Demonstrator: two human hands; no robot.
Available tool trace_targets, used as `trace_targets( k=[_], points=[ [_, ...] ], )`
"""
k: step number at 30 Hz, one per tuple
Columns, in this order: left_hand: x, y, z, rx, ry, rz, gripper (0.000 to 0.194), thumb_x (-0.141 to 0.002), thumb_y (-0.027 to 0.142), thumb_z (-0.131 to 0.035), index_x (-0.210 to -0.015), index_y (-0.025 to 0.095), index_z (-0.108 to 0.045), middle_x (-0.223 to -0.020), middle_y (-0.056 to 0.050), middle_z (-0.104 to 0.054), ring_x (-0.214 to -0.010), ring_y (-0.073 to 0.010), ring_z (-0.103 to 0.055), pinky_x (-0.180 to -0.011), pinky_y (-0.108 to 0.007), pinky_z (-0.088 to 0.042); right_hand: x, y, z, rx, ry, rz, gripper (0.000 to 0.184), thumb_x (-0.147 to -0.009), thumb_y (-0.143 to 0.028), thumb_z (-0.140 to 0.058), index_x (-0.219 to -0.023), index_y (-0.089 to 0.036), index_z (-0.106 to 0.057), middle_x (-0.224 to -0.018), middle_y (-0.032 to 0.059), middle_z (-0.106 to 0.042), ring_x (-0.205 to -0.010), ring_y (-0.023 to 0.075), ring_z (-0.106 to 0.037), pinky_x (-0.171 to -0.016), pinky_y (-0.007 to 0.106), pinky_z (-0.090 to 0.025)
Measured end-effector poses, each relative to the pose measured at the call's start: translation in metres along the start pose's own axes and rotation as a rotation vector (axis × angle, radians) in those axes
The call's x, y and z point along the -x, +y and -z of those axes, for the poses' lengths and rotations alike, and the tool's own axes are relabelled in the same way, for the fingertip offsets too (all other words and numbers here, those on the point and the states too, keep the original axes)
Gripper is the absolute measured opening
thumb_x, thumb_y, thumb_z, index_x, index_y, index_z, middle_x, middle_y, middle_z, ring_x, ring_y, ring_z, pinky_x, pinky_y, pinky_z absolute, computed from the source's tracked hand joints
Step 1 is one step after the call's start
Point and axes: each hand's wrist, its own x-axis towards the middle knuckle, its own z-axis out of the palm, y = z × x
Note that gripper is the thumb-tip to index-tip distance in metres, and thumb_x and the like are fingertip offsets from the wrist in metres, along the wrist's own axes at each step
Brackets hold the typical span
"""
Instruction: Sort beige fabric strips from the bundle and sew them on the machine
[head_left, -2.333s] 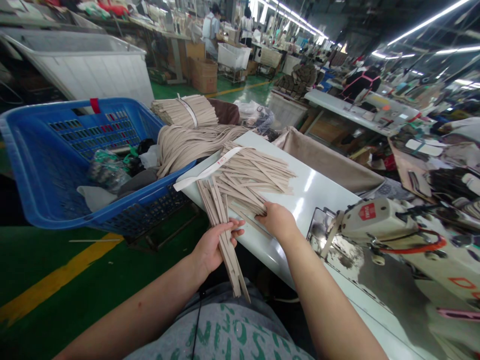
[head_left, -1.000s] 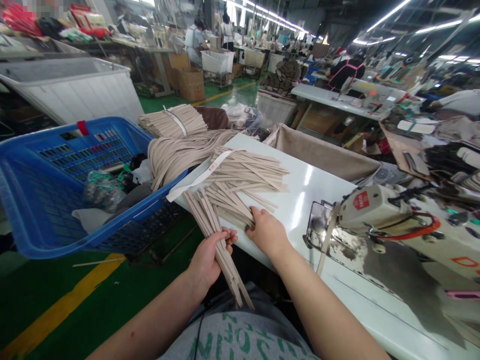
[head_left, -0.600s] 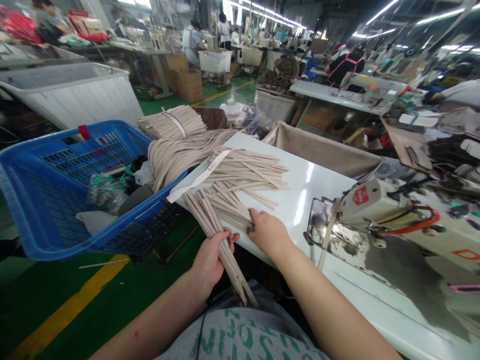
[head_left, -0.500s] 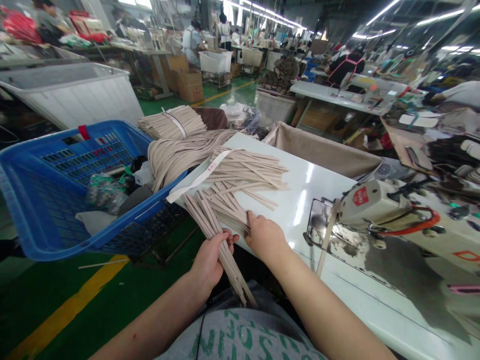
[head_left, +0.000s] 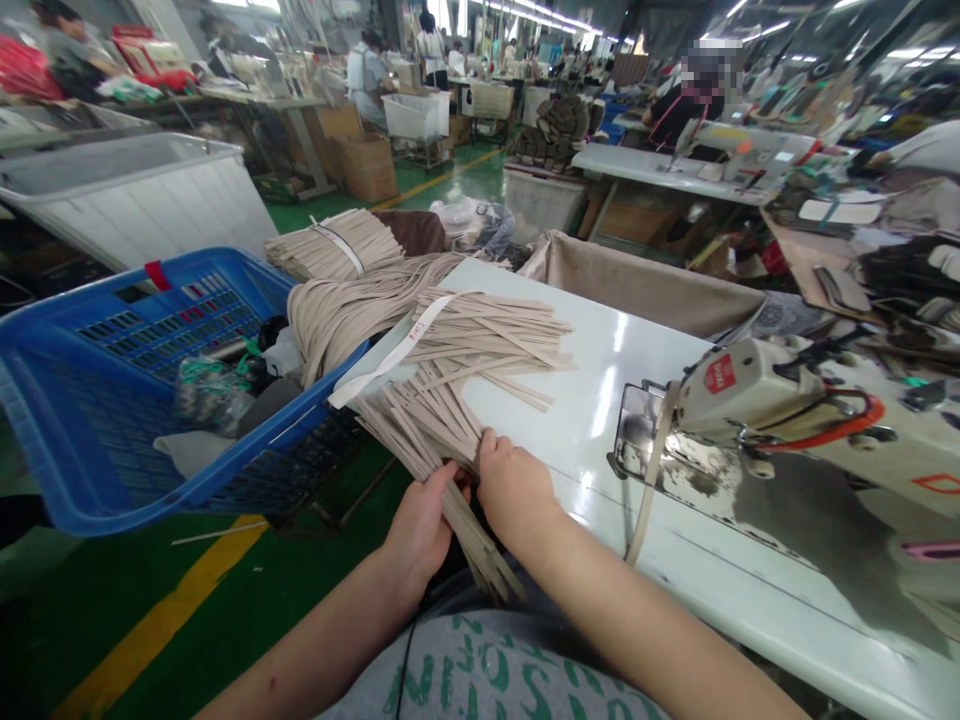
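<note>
My left hand (head_left: 421,530) is shut around a bundle of long beige strips (head_left: 397,430) at the table's near edge, their lower ends hanging below my fist. My right hand (head_left: 514,492) sits just beside it, its fingers gathering the same strips against the white table (head_left: 622,430). Behind my hands lies a loose pile of beige strips (head_left: 487,335). A white paper band (head_left: 394,352) runs along the pile's left side.
A blue plastic basket (head_left: 180,290) holding bags and cloth stands left of the table. Beyond it lie a coil of beige strips (head_left: 352,310) and a tied bundle (head_left: 334,248). A sewing machine (head_left: 750,390) stands right, beside a beige cloth bin (head_left: 637,285). Workers stand far back.
My right hand has slid left and toward me, drawing more strips into the bundle. The two hands are now closer together, and the camera has tilted slightly.
</note>
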Motion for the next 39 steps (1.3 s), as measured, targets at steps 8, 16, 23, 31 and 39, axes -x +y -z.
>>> trace_targets(
  k=[8,16,23,31,39],
  points=[
    [0.001,-0.004,-0.001,0.034,-0.124,-0.070,0.019,-0.094,0.025,-0.063,-0.109,0.017,-0.070,-0.107,-0.009,-0.075,-0.096,-0.0196,-0.070,-0.081,-0.026,-0.058,0.014,-0.006,0.003,-0.062,-0.063,0.022,0.051,-0.092,-0.015,-0.051,-0.141,-0.006,-0.042,-0.108,0.0205,-0.067,-0.096,0.0276,-0.071,-0.076,0.033,-0.056],
    [0.017,0.007,-0.004,0.242,-0.218,-0.043,0.042,-0.099,0.047,-0.046,-0.121,0.019,-0.068,-0.118,-0.009,-0.073,-0.112,-0.0247,-0.067,-0.091,-0.034,-0.058,0.019,-0.003,0.004,-0.233,-0.095,0.025,0.056,-0.084,-0.018,-0.054,-0.139,-0.012,-0.046,-0.123,0.0173,-0.057,-0.096,0.0258,-0.068,-0.079,0.033,-0.054],
    [0.017,0.000,0.000,0.138,-0.137,-0.029,0.016,-0.084,0.016,-0.073,-0.099,0.013,-0.071,-0.094,-0.008,-0.077,-0.087,-0.0208,-0.072,-0.083,-0.029,-0.060,0.023,-0.002,-0.004,-0.510,-0.145,0.130,0.057,-0.075,-0.018,-0.058,-0.132,-0.018,-0.055,-0.118,0.0098,-0.054,-0.100,0.0211,-0.065,-0.091,0.029,-0.051],
    [0.007,0.001,0.005,0.151,-0.056,0.151,0.003,-0.081,0.008,-0.069,-0.083,0.009,-0.069,-0.078,-0.008,-0.075,-0.067,-0.0173,-0.071,-0.070,-0.027,-0.060,0.031,-0.012,0.013,-0.302,-0.174,0.237,0.063,-0.072,-0.017,-0.058,-0.135,-0.009,-0.055,-0.126,0.0163,-0.057,-0.108,0.0285,-0.062,-0.097,0.039,-0.050],
    [-0.001,0.003,0.011,0.174,-0.083,0.147,0.003,-0.081,0.010,-0.066,-0.083,0.010,-0.068,-0.074,-0.008,-0.073,-0.064,-0.0188,-0.070,-0.065,-0.029,-0.059,0.020,0.007,0.027,-0.440,-0.197,0.436,0.072,-0.076,-0.040,-0.071,-0.140,-0.010,-0.056,-0.136,0.0180,-0.059,-0.121,0.0321,-0.057,-0.103,0.039,-0.044]
  ],
)
